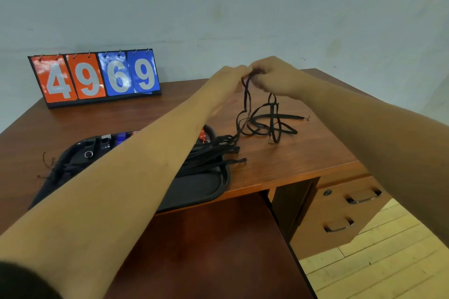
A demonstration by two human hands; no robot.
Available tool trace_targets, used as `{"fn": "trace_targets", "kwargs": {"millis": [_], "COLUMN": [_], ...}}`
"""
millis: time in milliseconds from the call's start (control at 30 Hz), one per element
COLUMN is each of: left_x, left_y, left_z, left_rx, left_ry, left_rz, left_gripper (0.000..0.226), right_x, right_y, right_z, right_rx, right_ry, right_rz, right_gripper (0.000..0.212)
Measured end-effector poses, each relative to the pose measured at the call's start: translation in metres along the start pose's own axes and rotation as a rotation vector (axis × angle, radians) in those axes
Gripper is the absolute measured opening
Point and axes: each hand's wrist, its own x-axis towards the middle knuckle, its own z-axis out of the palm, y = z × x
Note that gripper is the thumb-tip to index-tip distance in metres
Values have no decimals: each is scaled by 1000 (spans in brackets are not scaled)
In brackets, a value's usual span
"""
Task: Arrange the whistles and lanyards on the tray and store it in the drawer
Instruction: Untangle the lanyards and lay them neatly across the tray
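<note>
A black lanyard (263,122) hangs in loose loops from both hands down onto the wooden desk. My left hand (227,79) and my right hand (274,77) meet above the desk and pinch the lanyard's upper end between them. A black tray (201,189) lies at the desk's front edge, largely hidden under my left forearm. A bundle of black lanyards (213,153) lies across the tray, its ends reaching past the right rim. Whistles (107,141), black and blue, sit at the tray's far side; a red one (202,134) peeks out behind my forearm.
A flip scoreboard (97,77) reading 4969 stands at the back left of the desk (303,153). Two closed drawers with dark handles, upper (364,195) and lower (339,224), sit below the desk at the right. Frayed thread (47,161) lies left of the tray.
</note>
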Motion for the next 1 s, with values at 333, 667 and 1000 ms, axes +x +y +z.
{"fn": "trace_targets", "kwargs": {"millis": [333,667,1000], "left_x": [22,23,27], "left_y": [-29,-33,-34], "left_z": [-5,-28,-44], "left_rx": [678,515,406], "left_ry": [-8,321,493], "left_rz": [172,166,8], "left_gripper": [27,28,36], "right_x": [-7,-37,-49], "right_y": [44,102,102], "right_z": [20,27,25], "right_rx": [29,42,254], "right_ry": [-145,-72,-85], "right_rz": [16,258,341], "right_gripper": [17,26,32]}}
